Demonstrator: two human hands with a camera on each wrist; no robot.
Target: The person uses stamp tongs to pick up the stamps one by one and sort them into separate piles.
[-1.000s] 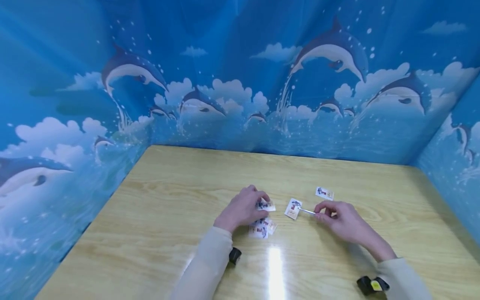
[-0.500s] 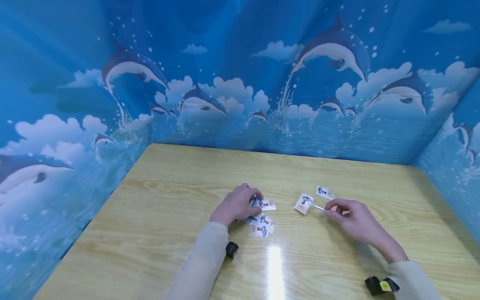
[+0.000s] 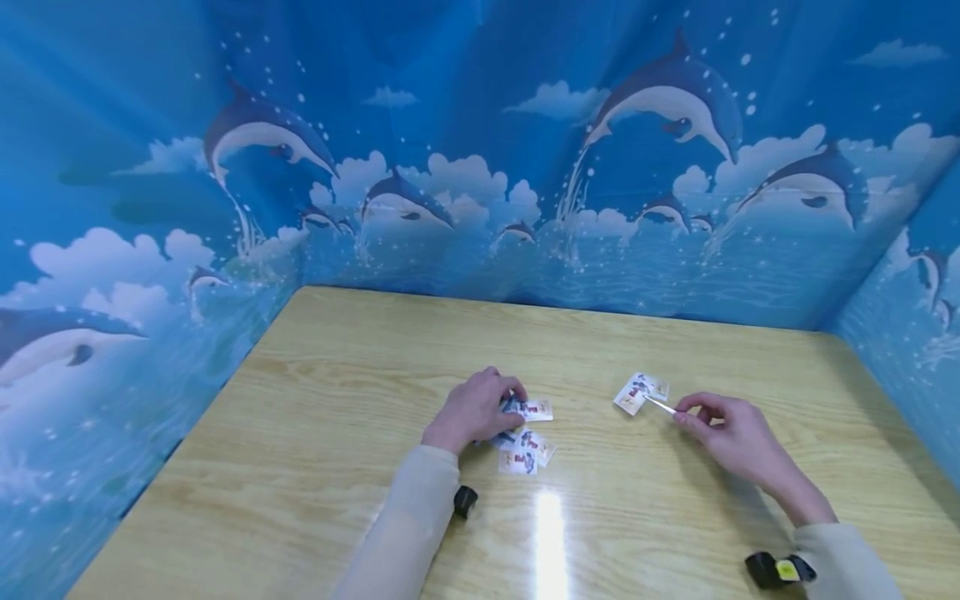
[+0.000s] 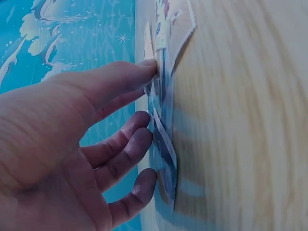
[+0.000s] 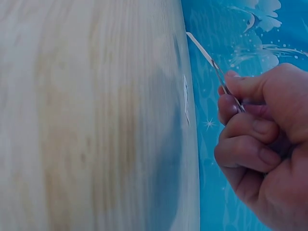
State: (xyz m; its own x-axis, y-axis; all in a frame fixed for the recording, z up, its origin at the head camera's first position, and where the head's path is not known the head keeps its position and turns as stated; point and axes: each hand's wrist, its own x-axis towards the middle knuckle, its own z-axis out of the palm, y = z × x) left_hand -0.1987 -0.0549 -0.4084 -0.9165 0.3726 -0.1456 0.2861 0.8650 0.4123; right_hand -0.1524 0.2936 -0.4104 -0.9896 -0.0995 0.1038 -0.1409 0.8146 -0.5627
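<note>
My right hand [image 3: 731, 437] pinches slim metal tweezers [image 3: 662, 406] between thumb and fingers, also seen in the right wrist view as tweezers [image 5: 204, 50]. At their tips is a small white picture stamp [image 3: 631, 396], tilted and overlapping another stamp [image 3: 662, 388] at the right of the table. My left hand [image 3: 472, 412] rests at a loose cluster of similar stamps [image 3: 519, 462]. In the left wrist view its thumb [image 4: 139, 72] and relaxed fingertips touch the bluish, saw-edged stamps [image 4: 166, 154]. Part of the cluster lies hidden under that hand.
The wooden table [image 3: 360, 358] carries the stamps and a bright light reflection near its front. A blue dolphin-print curtain [image 3: 465, 233] stands along the back and both sides. Black wrist devices [image 3: 778, 571] are worn at both sleeves.
My right hand has moved right and slightly back with the tweezers and stamp, from beside the cluster to over the right-hand stamp. My left hand shifted slightly left, then stayed.
</note>
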